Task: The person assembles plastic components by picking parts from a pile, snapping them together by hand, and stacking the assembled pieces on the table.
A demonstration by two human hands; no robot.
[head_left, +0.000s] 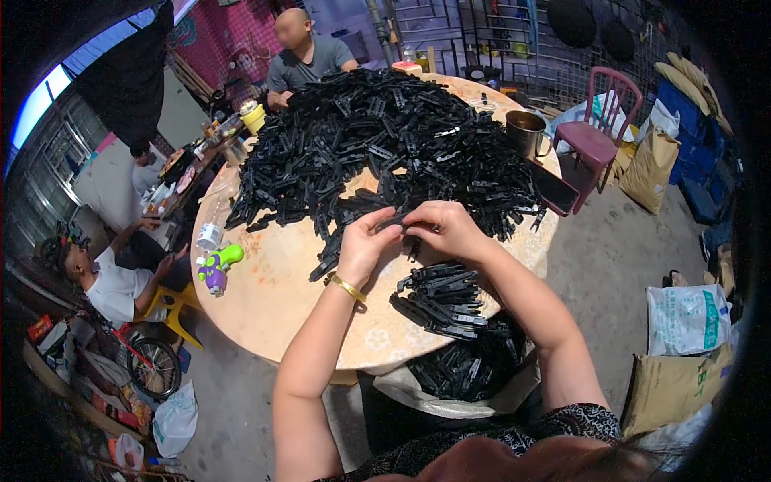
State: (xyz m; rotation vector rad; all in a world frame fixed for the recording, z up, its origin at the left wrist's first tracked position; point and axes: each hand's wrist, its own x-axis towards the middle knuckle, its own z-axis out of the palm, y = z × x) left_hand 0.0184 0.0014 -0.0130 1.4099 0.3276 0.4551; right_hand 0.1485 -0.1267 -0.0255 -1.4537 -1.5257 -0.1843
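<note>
At the near edge of a large heap of slim black plastic parts (377, 120), my two hands meet over the round table (273, 297). My left hand (366, 246) pinches one end of a narrow black plastic part (391, 222) between thumb and fingers. My right hand (443, 228) has its fingertips closed on the other end of it. Fingers hide much of the part. Below my right hand lies a smaller, roughly lined-up stack of similar parts (438, 299). An open white sack (418, 395) with more black parts inside is under the table's front edge, close to my body.
A purple-and-green toy (215, 269) and a small white container (210, 235) stand at the table's left. A metal mug (524, 132) and a dark phone-like slab (554, 189) are at the right. Beyond them is a red chair (598, 128). Other people sit across and left.
</note>
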